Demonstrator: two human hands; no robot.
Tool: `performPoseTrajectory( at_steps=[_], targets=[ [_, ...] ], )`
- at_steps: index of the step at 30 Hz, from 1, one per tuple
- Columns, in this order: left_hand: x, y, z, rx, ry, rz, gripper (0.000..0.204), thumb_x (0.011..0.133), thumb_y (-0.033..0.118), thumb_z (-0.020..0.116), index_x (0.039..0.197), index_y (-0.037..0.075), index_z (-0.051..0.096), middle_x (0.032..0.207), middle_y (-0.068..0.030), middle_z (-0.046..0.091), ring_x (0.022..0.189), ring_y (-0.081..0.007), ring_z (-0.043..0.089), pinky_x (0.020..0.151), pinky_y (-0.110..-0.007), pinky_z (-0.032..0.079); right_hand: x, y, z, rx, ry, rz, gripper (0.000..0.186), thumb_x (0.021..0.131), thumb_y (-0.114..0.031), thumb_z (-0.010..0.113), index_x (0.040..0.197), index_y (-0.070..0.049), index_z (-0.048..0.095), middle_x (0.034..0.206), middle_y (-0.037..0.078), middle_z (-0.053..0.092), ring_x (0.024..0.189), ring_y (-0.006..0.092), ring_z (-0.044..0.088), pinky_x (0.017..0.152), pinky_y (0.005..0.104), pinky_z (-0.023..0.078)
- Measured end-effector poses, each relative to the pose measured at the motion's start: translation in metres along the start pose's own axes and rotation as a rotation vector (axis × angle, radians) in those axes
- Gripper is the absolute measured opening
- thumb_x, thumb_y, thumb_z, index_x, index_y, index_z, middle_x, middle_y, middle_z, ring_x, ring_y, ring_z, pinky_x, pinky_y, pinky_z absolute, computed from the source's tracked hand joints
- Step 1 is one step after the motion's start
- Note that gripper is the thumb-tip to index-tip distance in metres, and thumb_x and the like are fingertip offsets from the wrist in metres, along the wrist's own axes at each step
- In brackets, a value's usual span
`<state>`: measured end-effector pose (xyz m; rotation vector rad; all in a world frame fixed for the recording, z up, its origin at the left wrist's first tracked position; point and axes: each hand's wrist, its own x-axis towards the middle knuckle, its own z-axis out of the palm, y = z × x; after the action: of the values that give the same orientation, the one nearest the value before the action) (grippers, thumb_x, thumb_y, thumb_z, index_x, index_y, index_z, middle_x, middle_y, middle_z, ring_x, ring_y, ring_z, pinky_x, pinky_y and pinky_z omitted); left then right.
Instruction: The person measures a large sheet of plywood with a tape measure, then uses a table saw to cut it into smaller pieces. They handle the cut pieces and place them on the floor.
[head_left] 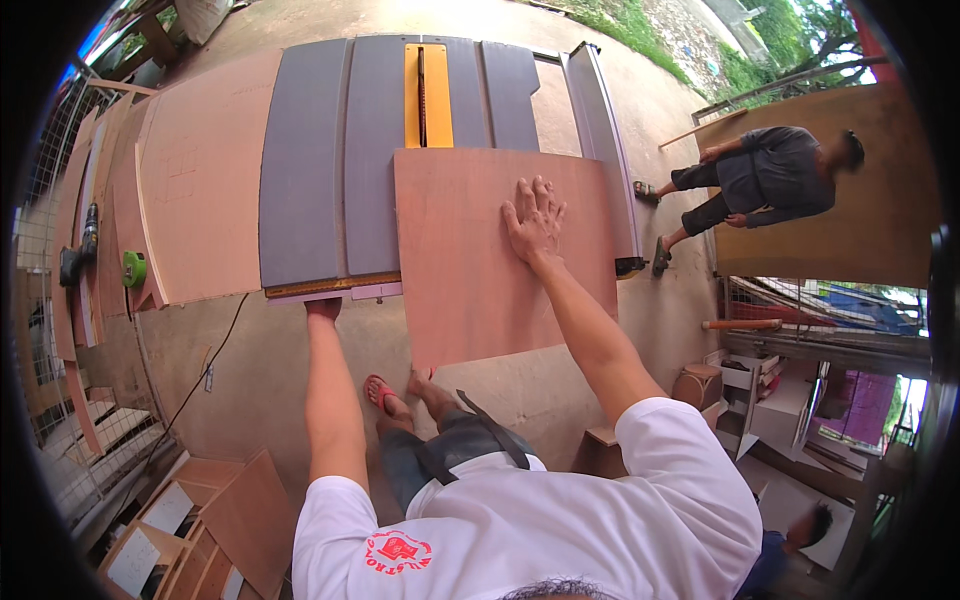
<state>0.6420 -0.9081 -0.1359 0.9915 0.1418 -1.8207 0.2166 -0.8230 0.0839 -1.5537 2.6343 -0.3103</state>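
Two hands at work: R hand (536,222) lies flat on the panel (465,290), fingers spread, gripping nothing; L hand (322,309) reaches to the rail (335,289) at the worktop's (305,170) near edge, fingers hidden beneath, so can't tell if it's clenched or grasping smth. Panel sits on the near R part of the worktop, overhanging the near edge, its far edge by the near end of the yellow insert (441,110), its R edge alongside the fence (600,130). Step in hand, as I judge it: lining up the panel pre-cut, as the blade (422,100) lies just beyond it. Next move prob. calls for holding the edge snug to the fence & feeding straight ahead, R hand well clear of the blade line. L hand may be at a switch, but that's a guess; can't tell if the blade spins. Count: 1 panel under R hand, 1 blade, 1 insert, 1 fence, 1 worktop w/ 2 grooves, 1 drill (90,235) & 1 green tape (134,268) off L, plus 2 other ppl: 1 standing R (780,175), 1 partly in view, lower R.
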Motion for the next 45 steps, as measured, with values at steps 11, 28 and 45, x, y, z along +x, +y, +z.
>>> performPoseTrajectory(
  at_steps=[11,28,45],
  targets=[
    [0.037,-0.041,-0.043,1.267,-0.183,0.649,0.056,0.102,0.031,0.045,0.149,0.004,0.030,0.153,-0.0125,0.036,0.141,-0.0280,0.034,0.119,-0.043,0.026,0.002,0.003,0.004,-0.039,0.024,-0.028,0.064,0.096,-0.050,0.046,0.151,-0.018,0.039,0.162,0.013,0.026,0.152,0.0309,0.016,0.121,0.0573,0.007],
    [-0.224,-0.080,0.034,0.958,-0.287,-0.176,0.066,0.104,0.058,0.034,0.121,-0.001,0.057,0.099,-0.0120,0.069,0.083,-0.0204,0.069,0.077,-0.033,0.055,-0.002,-0.005,-0.007,-0.063,-0.040,-0.015,0.060,0.100,-0.046,0.045,0.153,-0.017,0.037,0.163,0.011,0.023,0.152,0.0292,0.015,0.121,0.0563,0.009],
    [-0.250,-0.107,0.082,1.501,-0.215,0.235,0.058,0.106,0.050,0.030,0.096,-0.002,0.054,0.070,-0.0186,0.067,0.066,-0.0335,0.069,0.070,-0.045,0.053,0.015,0.004,-0.001,0.010,0.011,-0.015,0.063,0.097,-0.051,0.047,0.151,-0.019,0.039,0.162,0.010,0.026,0.152,0.0297,0.015,0.122,0.0580,0.008]
  ],
)
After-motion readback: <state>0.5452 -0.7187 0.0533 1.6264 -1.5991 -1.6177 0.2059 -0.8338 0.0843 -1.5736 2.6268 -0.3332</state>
